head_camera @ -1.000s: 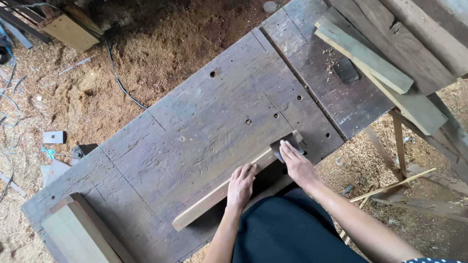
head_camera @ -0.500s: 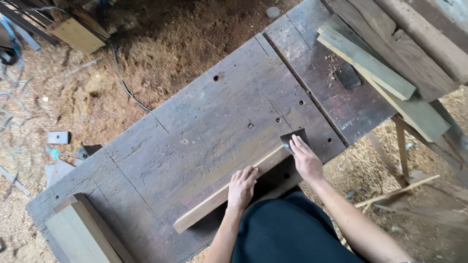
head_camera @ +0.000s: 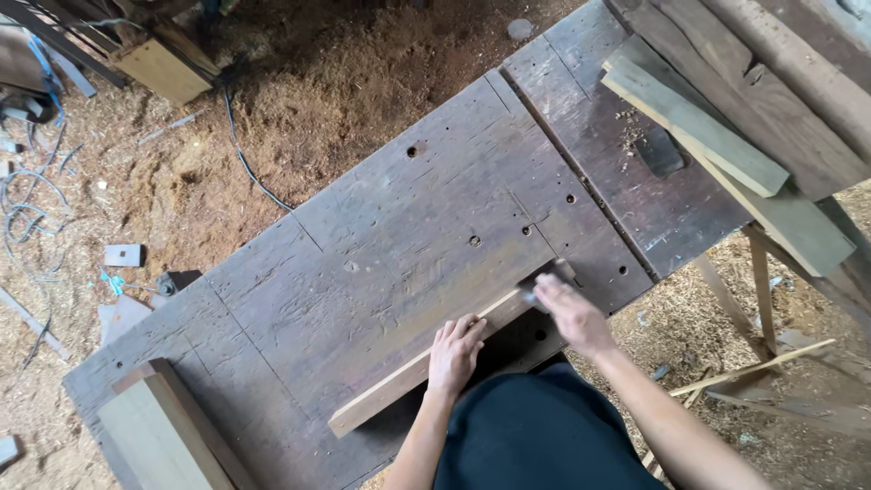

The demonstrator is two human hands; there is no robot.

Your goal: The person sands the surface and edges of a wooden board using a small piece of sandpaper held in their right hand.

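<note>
Landmark: the worktop, a dark, scarred plank top with drilled holes.
Strip: a long pale wooden strip lay flat along the near edge of the worktop, slanting up toward its right end.
Left hand: the left hand was spread flat, palm down, pressing on the middle of the strip; it gripped nothing.
Right hand: the right hand was at the strip's far right end, blurred, fingers curled over a small dark block against the wood.
Handling: it looked stiff, dry and fairly light, rough rather than slippery, not fragile; likely to skate on the worktop unless pinned.
Where to hold: best pressed down mid-length, or taken by its long edges.
Beyond the worktop: sawdust floor behind; planks stacked across the right end.
</note>
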